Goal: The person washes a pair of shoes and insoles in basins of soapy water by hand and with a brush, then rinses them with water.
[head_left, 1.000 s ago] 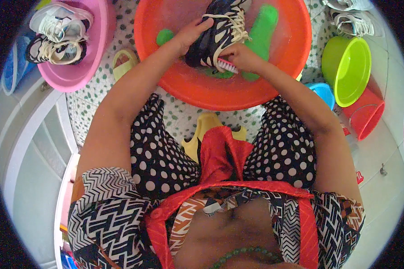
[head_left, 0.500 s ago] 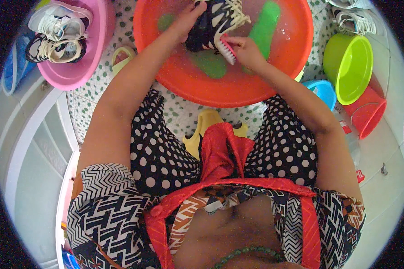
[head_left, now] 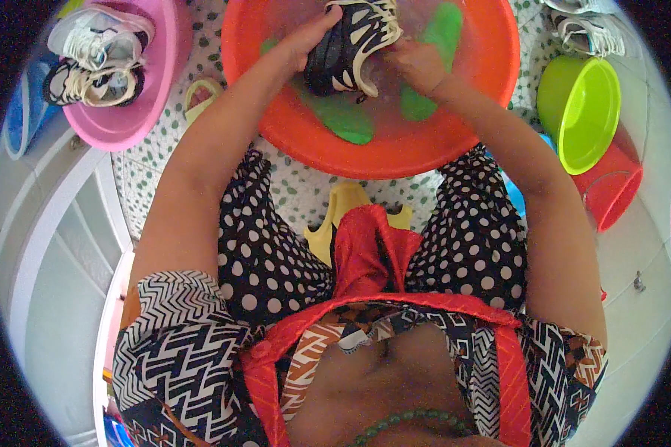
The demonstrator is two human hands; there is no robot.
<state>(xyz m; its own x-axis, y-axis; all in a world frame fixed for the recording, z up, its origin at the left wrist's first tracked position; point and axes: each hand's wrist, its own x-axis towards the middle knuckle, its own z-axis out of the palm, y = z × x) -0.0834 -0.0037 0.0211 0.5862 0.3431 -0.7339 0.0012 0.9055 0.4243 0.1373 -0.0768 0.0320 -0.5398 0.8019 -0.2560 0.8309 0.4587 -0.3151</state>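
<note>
My left hand (head_left: 314, 36) grips a black and cream sneaker (head_left: 341, 56) with pale laces by its upper end, above the cloudy water of a large orange basin (head_left: 492, 97). Closed and curled, my right hand (head_left: 419, 65) presses against the right side of the shoe. The pink scrub brush with white bristles, visible in this hand half a second ago, is now hidden behind the shoe and fingers. Green insole-shaped pieces lie in the water: one green piece (head_left: 343, 121) below the shoe, another green piece (head_left: 423, 103) by my right wrist.
At left, a pink basin (head_left: 119, 134) bears a white shoe (head_left: 97, 37) and a black-and-white sneaker (head_left: 101, 83). On the right are a lime bucket (head_left: 555, 112), a red bucket (head_left: 611, 186) and white shoes (head_left: 590, 36). A yellow plastic stool (head_left: 347, 200) shows between my knees.
My right hand has moved up and slightly right, against the shoe, and the brush has gone out of sight. The sneaker has turned a little in my left hand; the green pieces have shifted.
</note>
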